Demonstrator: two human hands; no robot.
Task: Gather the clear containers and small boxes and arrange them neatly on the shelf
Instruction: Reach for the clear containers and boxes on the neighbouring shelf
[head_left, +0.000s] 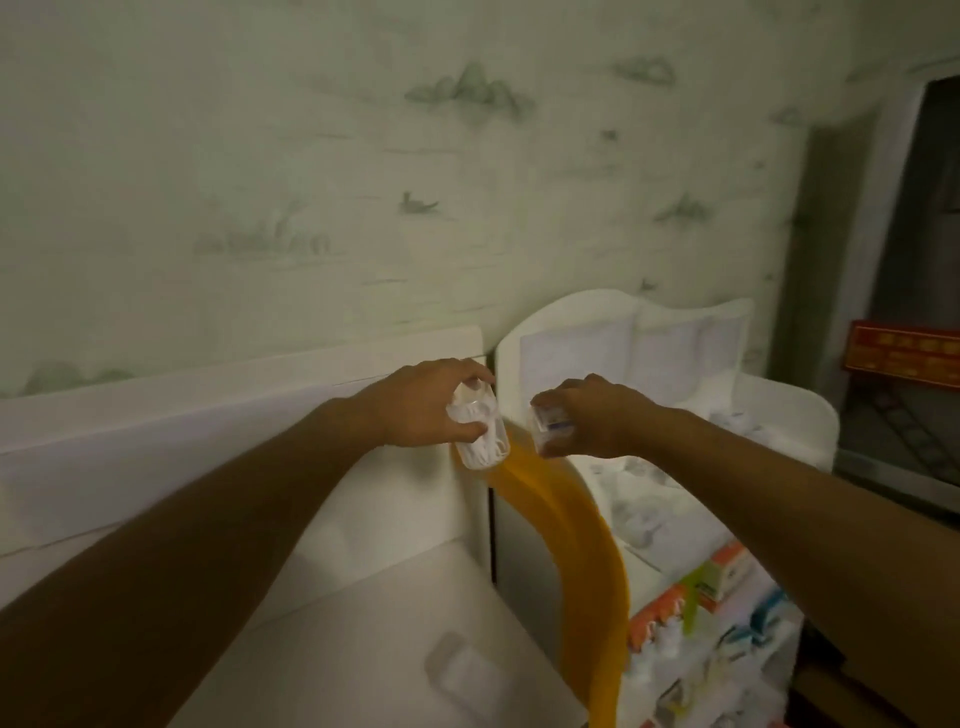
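Observation:
My left hand (423, 402) grips a clear container (480, 436) filled with small white pieces, held in the air in front of the wall. My right hand (587, 415) grips a second small clear container (548, 423) with a bluish label inside. Both are raised side by side above the gap between a white cabinet and the white tiered shelf (789, 415) on the right. On the shelf's lower tiers lie several small colourful boxes (696, 597) and some blurred white items (737, 421). Another clear container (467, 670) lies on the white surface at the bottom.
A curved orange panel (576, 545) runs down between the white cabinet (363, 597) and the shelf. A patterned wall fills the background. A dark doorway with a red sign (904, 353) is at the far right.

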